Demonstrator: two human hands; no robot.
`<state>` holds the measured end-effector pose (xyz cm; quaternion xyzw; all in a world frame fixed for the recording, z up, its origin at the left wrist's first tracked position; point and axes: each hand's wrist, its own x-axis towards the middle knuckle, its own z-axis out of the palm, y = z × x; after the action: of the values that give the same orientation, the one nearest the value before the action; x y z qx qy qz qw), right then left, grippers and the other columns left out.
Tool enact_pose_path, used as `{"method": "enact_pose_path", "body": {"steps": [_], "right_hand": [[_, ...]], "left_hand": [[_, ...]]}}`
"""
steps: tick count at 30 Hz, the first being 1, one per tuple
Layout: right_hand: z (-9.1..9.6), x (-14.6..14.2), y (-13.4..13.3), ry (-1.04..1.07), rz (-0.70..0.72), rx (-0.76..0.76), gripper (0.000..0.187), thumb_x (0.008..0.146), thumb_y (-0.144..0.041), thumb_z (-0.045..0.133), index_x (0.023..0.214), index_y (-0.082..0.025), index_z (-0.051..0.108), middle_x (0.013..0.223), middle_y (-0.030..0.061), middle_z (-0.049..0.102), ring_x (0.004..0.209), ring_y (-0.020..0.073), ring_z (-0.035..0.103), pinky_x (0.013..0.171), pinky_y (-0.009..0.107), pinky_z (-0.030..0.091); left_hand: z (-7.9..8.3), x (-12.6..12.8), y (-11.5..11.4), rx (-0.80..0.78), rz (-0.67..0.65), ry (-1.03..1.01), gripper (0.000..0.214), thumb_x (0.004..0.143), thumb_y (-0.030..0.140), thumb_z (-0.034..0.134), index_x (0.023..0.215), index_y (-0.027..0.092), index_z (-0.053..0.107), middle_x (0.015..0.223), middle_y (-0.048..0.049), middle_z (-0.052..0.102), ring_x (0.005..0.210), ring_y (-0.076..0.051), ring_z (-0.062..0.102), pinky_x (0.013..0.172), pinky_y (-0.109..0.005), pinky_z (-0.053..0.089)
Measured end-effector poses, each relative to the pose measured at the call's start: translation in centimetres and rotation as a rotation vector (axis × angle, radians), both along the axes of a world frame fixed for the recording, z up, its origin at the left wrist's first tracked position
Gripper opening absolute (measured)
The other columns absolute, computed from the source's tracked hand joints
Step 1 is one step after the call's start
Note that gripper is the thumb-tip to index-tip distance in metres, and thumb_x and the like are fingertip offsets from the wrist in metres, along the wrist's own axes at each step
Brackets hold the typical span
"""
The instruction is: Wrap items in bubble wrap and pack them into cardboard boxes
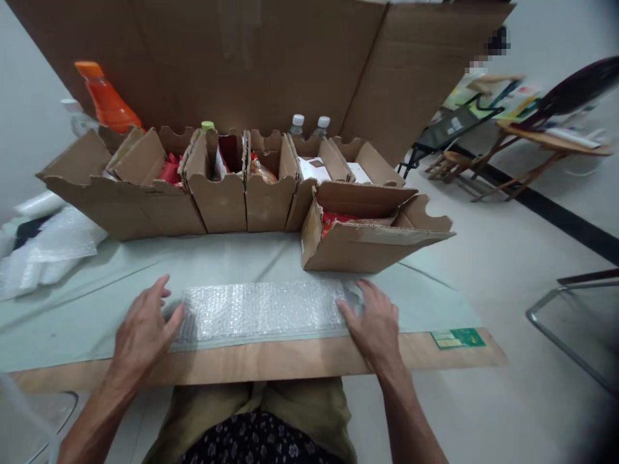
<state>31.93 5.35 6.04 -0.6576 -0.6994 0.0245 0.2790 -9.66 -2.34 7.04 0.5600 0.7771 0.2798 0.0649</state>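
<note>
Bubble wrap (264, 312) lies spread flat along the near edge of the pale green mat (97, 303) in the head view, neither rolled nor folded and with nothing set on it, so I judge the work no further than the laying-out of the sheet. The left hand (142, 332), open and palm down with fingers spread, touches the sheet's left end. The right hand (374, 322), open and flat too, rests its fingertips on the right end, with an open cardboard box (362, 248) just beyond.

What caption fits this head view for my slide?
The left hand and right hand touch the ends of a bubble wrap sheet on the table, before a row of open cardboard boxes.
</note>
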Motion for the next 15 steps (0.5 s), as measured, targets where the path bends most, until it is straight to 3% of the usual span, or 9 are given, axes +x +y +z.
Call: {"method": "enact_pose_path", "body": {"steps": [3, 7, 10, 12, 15], "right_hand": [[0.9, -1.1, -0.5, -0.075, 0.076, 0.095, 0.043, 0.097, -0.044, 0.056, 0.131, -0.02, 0.063, 0.135, 0.0169, 0.065, 0.12, 0.0356, 0.06, 0.1, 0.053, 0.044], [2.2, -7.5, -1.2, -0.079, 0.545, -0.006, 0.038, 0.098, -0.029, 0.057, 0.135, -0.024, 0.062, 0.147, 0.0139, 0.057, 0.132, 0.0315, 0.053, 0.107, 0.052, 0.044], [1.7, -11.3, -1.4, -0.149, 0.825, -0.135, 0.041, 0.096, -0.031, 0.063, 0.137, -0.026, 0.061, 0.154, 0.012, 0.052, 0.14, 0.0294, 0.048, 0.109, 0.048, 0.044], [0.8, -10.6, -1.4, -0.168, 0.834, -0.179, 0.041, 0.097, -0.035, 0.063, 0.137, -0.026, 0.061, 0.154, 0.0105, 0.053, 0.142, 0.0283, 0.047, 0.111, 0.048, 0.043], [-0.4, -4.3, -1.5, -0.162, 0.614, -0.181, 0.035, 0.1, -0.032, 0.055, 0.133, -0.026, 0.065, 0.149, 0.0095, 0.059, 0.139, 0.0288, 0.051, 0.108, 0.05, 0.045]], "left_hand": [[0.6, 2.0, -0.2, 0.189, -0.174, 0.178, 0.051, 0.092, 0.044, 0.053, 0.137, 0.019, 0.057, 0.123, -0.0167, 0.065, 0.114, -0.037, 0.059, 0.097, -0.052, 0.047], [0.6, 6.5, 0.2, 0.229, -0.478, 0.222, 0.031, 0.096, 0.022, 0.05, 0.124, 0.02, 0.065, 0.124, -0.0151, 0.065, 0.115, -0.032, 0.058, 0.097, -0.047, 0.048], [-0.6, 8.0, 0.6, 0.129, -0.546, 0.235, 0.027, 0.095, 0.018, 0.051, 0.116, 0.02, 0.068, 0.112, -0.0122, 0.069, 0.103, -0.03, 0.061, 0.087, -0.044, 0.051], [-1.5, 7.7, 0.8, 0.081, -0.568, 0.227, 0.025, 0.095, 0.02, 0.053, 0.114, 0.022, 0.069, 0.108, -0.0103, 0.069, 0.098, -0.029, 0.062, 0.083, -0.042, 0.051], [-2.6, 6.7, 1.0, 0.087, -0.583, 0.19, 0.026, 0.095, 0.025, 0.053, 0.115, 0.026, 0.069, 0.11, -0.0084, 0.07, 0.097, -0.027, 0.063, 0.081, -0.04, 0.051]]}}
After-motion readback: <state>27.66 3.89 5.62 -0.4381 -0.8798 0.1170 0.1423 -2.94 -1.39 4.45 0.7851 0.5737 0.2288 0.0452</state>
